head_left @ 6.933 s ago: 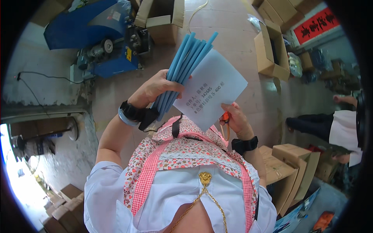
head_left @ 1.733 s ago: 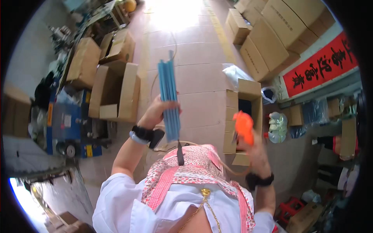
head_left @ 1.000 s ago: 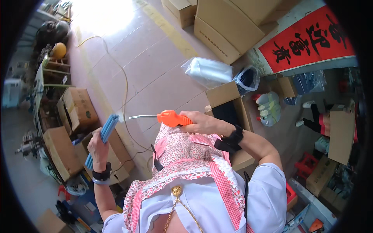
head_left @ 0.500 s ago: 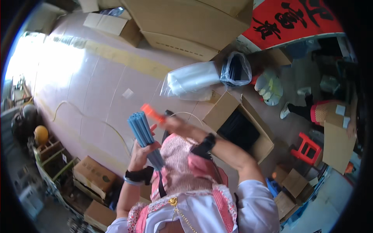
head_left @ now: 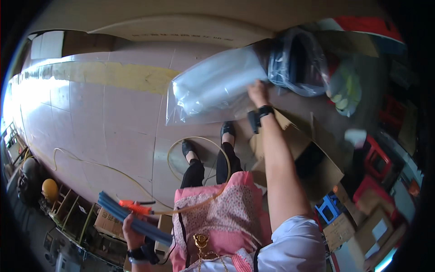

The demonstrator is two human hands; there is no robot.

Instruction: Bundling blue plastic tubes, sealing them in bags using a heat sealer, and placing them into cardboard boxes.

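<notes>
A bundle of blue-grey tubes (head_left: 158, 234) is gripped by my left hand (head_left: 132, 230) at the lower left. An orange tool (head_left: 136, 208) lies across the bundle at the same hand, with a thin yellowish hose (head_left: 199, 208) running from it. How the fingers hold the tool is partly hidden. My right hand (head_left: 258, 93) reaches far forward, its fingers closed at the right part of a stack of clear plastic bags (head_left: 213, 84). Right beside that hand stands a bin (head_left: 276, 68) lined with clear plastic, with dark contents.
An open cardboard box (head_left: 328, 170) with something dark inside stands right of my legs. The hose loops over the floor around my feet. Along the far side is a large cardboard box (head_left: 181, 29). Red stools (head_left: 377, 156) and cartons (head_left: 339, 232) stand at right, a cluttered rack (head_left: 74, 213) at left.
The orange tool has passed from my right hand to my left, beside the tubes. My right hand has reached forward to the plastic bags. My left hand has moved lower left and the view has shifted.
</notes>
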